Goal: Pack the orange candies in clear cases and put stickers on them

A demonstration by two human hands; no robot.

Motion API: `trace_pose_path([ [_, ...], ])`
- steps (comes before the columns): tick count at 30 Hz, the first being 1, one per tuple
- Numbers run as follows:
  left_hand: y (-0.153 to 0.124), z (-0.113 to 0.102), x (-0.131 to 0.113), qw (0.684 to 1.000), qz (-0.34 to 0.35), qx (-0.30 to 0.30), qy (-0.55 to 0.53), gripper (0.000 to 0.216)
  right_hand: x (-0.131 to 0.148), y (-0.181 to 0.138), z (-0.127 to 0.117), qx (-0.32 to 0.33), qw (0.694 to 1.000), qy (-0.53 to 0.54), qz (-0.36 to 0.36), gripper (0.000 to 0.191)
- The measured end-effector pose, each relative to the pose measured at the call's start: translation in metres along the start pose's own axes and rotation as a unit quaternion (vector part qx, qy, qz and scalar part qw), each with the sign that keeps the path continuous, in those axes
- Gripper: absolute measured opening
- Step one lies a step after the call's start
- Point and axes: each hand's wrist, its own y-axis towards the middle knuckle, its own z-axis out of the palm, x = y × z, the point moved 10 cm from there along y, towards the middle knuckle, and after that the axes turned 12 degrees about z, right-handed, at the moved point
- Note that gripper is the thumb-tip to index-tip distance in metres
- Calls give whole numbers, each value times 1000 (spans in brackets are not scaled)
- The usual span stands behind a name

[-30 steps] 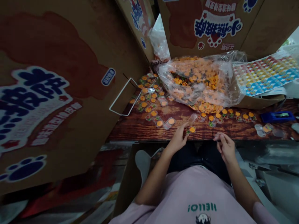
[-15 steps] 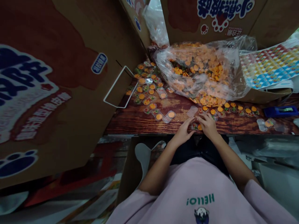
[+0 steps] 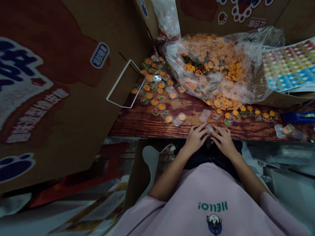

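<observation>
At the table's front edge, my left hand (image 3: 197, 137) and my right hand (image 3: 223, 141) face each other with fingers bent. Between their fingertips is a small clear plastic case (image 3: 210, 129), partly covered by the fingers, with a bit of orange showing at its right end. Just beyond them lies a clear two-lobed plastic piece (image 3: 204, 115), flat on the wood. To its right, a row of clear cases with orange discs (image 3: 235, 113) runs along the table. More such cases (image 3: 161, 107) lie scattered at the left.
A large clear bag (image 3: 211, 68) full of orange pieces sits at the back. Big cardboard boxes (image 3: 81, 108) wall the left and rear. Printed sticker sheets (image 3: 290, 65) and a blue tape dispenser (image 3: 299, 117) are at the right of the wooden table (image 3: 137, 126).
My hands have drawn slightly apart and nearer my body. The small case now shows between my fingertips; earlier it lay below my fingers at the table edge. The view has shifted a little.
</observation>
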Motion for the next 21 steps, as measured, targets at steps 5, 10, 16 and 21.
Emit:
trace_pose_path([
  [5, 2, 3, -16, 996, 58, 37, 63, 28, -1, -19, -8, -55, 997, -44, 9, 34],
  [10, -7, 16, -34, 975, 123, 90, 162, 40, 9, -39, 10, -48, 988, -148, -20, 53],
  [16, -28, 38, -38, 948, 117, 173, 238, 69, 8, -40, 24, 36, 982, -180, -35, 63],
  [21, -24, 48, -34, 953, 51, 160, 253, 72, 14, -18, 26, 98, 983, -148, -35, 65],
])
